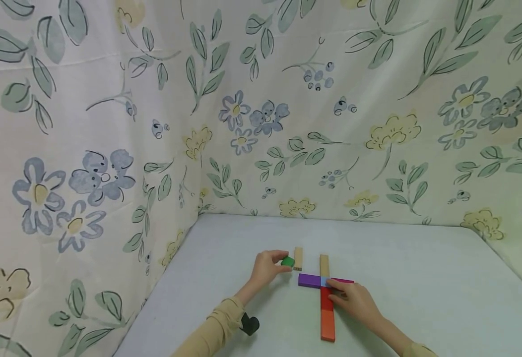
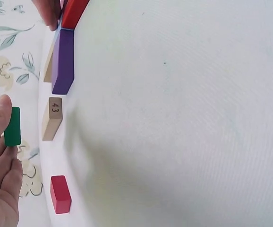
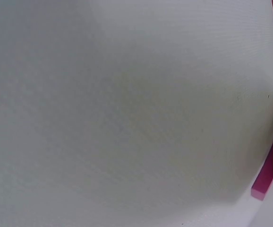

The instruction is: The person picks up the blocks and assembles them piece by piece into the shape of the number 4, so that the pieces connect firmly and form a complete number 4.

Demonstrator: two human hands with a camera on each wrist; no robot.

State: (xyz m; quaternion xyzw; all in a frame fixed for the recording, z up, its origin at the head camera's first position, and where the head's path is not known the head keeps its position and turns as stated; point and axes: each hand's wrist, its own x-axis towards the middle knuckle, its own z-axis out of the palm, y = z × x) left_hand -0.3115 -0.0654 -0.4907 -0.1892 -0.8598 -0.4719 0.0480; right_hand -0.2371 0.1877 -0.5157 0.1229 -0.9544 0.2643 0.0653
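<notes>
My left hand point(image 1: 269, 266) pinches a small green block point(image 1: 288, 261) between thumb and fingers, raised over the table in the left wrist view. Just beyond it stands a plain wooden block point(image 1: 298, 258), marked 43 on its end point(image 2: 55, 105). Blocks laid in a cross lie to the right: purple point(image 1: 309, 280), light blue point(image 1: 324, 281) in the middle, natural wood point(image 1: 324, 264), red point(image 1: 326, 297), orange point(image 1: 327, 326) and magenta point(image 1: 348, 281). My right hand point(image 1: 357, 303) touches the cross near its middle, its extended index fingertip at the light blue block and its thumb beside the red one.
A crimson block point(image 2: 60, 195) lies on the white table point(image 1: 422, 277), near the left hand in the left wrist view. A black heart-shaped thing point(image 1: 249, 324) shows beside the left sleeve. Floral cloth point(image 1: 288, 168) hangs behind the table and along its left side.
</notes>
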